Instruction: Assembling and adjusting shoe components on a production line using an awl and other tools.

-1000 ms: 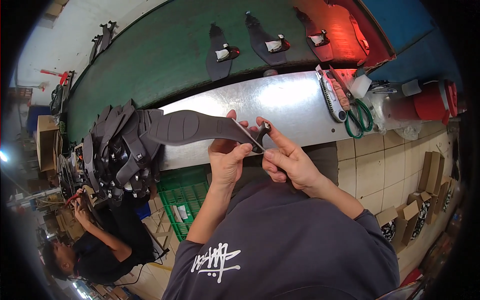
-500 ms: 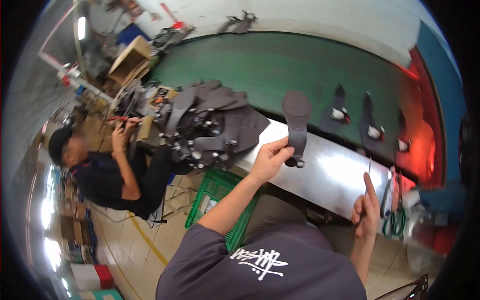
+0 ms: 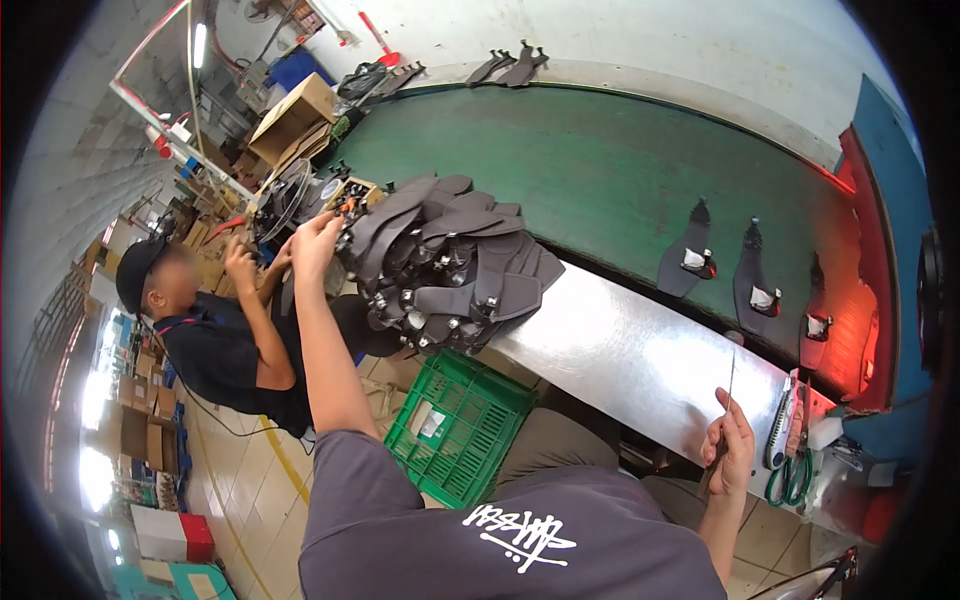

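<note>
At the far left, my left hand (image 3: pixel 316 248) reaches out over the near side of a small box of little parts (image 3: pixel 358 190). Its fingers are pinched together, and what they hold, if anything, is hidden. Just right of it lies a heap of dark grey sole-shaped pieces (image 3: pixel 450 255) with shiny fittings. My right hand (image 3: pixel 732 445) is closed round a thin, pointed metal tool (image 3: pixel 733 372), its tip upward, over the right end of a metal worktop (image 3: pixel 640 340).
Beyond the worktop runs a green belt (image 3: pixel 560 150) with several sole-shaped pieces (image 3: pixel 690 255) near a glowing red opening (image 3: pixel 855 310). Green-handled scissors (image 3: pixel 792 478) lie at the right. A green crate (image 3: pixel 460 425) stands below. A co-worker (image 3: pixel 220 320) sits at the left.
My left hand has moved far left to the parts box and no longer holds the sole-shaped piece. The right hand still holds the thin tool, slightly lower. The view has shifted a little.
</note>
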{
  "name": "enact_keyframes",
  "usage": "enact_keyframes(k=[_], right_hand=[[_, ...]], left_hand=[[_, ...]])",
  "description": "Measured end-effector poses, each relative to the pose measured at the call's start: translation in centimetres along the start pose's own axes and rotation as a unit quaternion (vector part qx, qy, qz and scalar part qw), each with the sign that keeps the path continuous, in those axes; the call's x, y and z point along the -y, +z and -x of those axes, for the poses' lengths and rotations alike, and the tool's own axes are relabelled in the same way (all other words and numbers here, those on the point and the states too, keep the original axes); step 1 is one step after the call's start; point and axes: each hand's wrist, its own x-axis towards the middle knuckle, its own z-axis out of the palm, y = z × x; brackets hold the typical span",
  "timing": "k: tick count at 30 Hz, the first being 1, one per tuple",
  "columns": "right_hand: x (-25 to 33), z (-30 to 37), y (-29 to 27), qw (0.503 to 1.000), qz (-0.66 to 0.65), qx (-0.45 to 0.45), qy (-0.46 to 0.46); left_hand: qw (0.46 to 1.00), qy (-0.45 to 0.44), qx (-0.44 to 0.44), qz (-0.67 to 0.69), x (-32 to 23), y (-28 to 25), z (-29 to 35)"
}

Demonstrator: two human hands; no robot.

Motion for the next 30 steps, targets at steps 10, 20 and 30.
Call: enact_keyframes(k=[10, 20, 30], right_hand=[[-0.3, -2.4, -2.4, 0.808, 0.461, -0.166, -0.327], [1.1, -3.2, -3.4, 0.673, 0.631, -0.236, -0.305], [2.1, -2.5, -2.8, 0.655, 0.667, -0.230, -0.270]], left_hand=[[0.932, 0.265, 0.050, 0.242, -16.8, 16.4, 13.2], [0.939, 0.174, 0.276, 0.106, -32.1, 36.6, 23.1], [0.936, 0.106, 0.124, 0.312, -30.7, 39.5, 21.2]])
